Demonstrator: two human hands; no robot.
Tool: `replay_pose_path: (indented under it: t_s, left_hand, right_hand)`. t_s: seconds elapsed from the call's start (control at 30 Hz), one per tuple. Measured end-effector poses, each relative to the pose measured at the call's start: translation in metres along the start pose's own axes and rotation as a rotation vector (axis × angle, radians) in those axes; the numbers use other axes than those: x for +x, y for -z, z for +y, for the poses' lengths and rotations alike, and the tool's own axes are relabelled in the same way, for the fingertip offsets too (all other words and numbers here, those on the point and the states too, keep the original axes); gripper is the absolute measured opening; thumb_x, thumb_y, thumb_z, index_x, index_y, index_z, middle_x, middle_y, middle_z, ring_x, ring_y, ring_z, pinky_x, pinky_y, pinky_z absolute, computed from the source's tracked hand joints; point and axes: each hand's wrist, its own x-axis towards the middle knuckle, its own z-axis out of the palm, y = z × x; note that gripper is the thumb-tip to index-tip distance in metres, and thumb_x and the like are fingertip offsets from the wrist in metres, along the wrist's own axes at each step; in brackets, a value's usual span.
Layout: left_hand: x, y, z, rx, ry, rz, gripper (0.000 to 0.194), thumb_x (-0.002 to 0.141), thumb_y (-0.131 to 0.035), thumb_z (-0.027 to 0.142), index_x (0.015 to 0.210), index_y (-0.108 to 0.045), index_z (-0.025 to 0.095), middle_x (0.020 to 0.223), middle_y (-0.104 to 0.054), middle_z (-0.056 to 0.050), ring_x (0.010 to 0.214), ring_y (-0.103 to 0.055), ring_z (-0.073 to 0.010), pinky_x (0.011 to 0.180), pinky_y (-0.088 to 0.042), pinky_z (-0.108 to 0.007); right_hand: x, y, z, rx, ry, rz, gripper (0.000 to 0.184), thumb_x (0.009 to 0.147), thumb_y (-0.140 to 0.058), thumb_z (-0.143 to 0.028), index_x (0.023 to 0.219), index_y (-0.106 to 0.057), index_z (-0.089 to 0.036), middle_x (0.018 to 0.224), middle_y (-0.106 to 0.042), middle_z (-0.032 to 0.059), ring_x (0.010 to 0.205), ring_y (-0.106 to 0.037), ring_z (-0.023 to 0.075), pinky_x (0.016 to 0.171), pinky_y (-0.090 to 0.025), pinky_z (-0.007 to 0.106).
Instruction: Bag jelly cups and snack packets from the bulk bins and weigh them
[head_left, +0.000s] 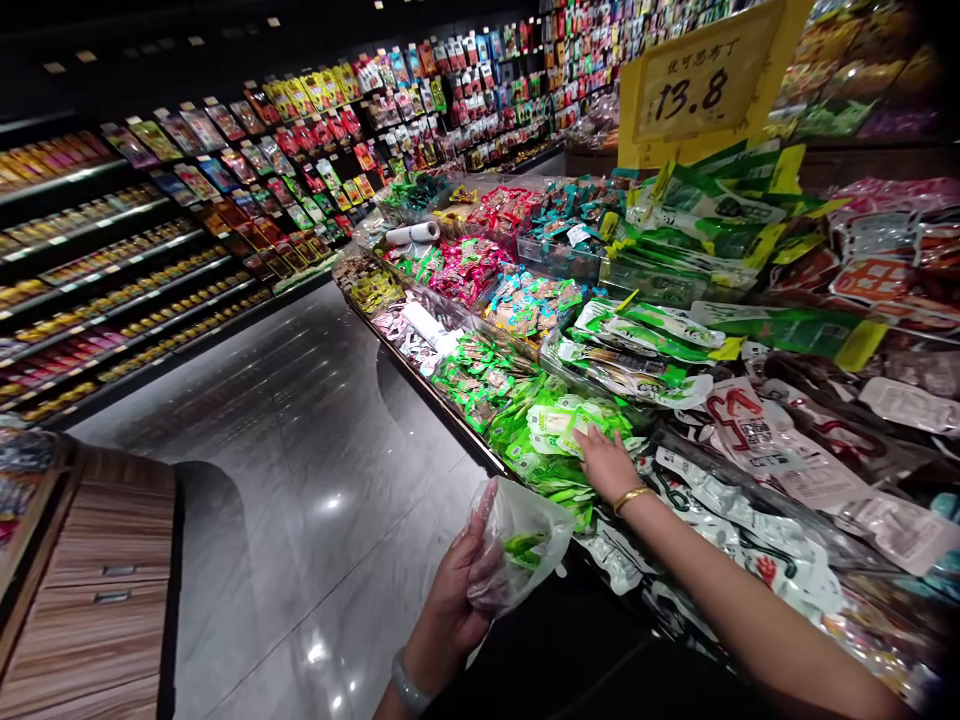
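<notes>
My left hand (459, 575) is closed around a clear plastic bag (551, 525), which hangs over the front edge of the display. A few green packets (525, 548) show inside the bag through the film. My right hand (607, 465), with a gold bangle at its wrist, reaches onto a heap of green snack packets (525, 465). Its fingers are apart and rest at the edge of a white-and-green packet (555, 425) on top of that heap. The fingertips are partly hidden among the packets.
Clear dividers split the display into bins of wrapped snacks (532, 305). Plastic bag rolls (412, 233) lie on it further off. A yellow price sign (697, 90) stands above. Stocked wall shelves (112, 260) run along the left, and a wooden cabinet (112, 560) stands at lower left.
</notes>
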Motion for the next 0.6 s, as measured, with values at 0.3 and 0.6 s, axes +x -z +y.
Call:
replay_pose_path:
  t_s: [0.3,0.6]
  left_hand:
    - [0.003,-0.002,-0.002,-0.006,0.003,-0.005,0.053,0.097,-0.054,0.042,0.148,-0.043,0.033,0.047,-0.025,0.012,0.037,-0.014,-0.0038,0.036,-0.020,-0.014]
    - [0.010,-0.006,-0.003,0.034,0.002,-0.022,0.052,0.098,-0.053,0.041,0.148,-0.042,0.032,0.047,-0.024,0.012,0.037,-0.015,-0.0049,0.036,-0.021,-0.014]
  right_hand:
    - [-0.013,0.010,0.017,0.112,0.019,0.092,0.048,0.098,-0.038,-0.020,0.144,-0.050,-0.012,0.148,-0.050,0.0190,0.136,-0.049,0.0279,0.113,-0.035,0.044]
    - [-0.040,0.043,0.058,0.841,-0.254,0.618,0.045,0.096,-0.041,-0.051,0.113,-0.066,-0.018,0.105,-0.073,0.0109,0.089,-0.070,0.0262,0.081,-0.058,0.043]
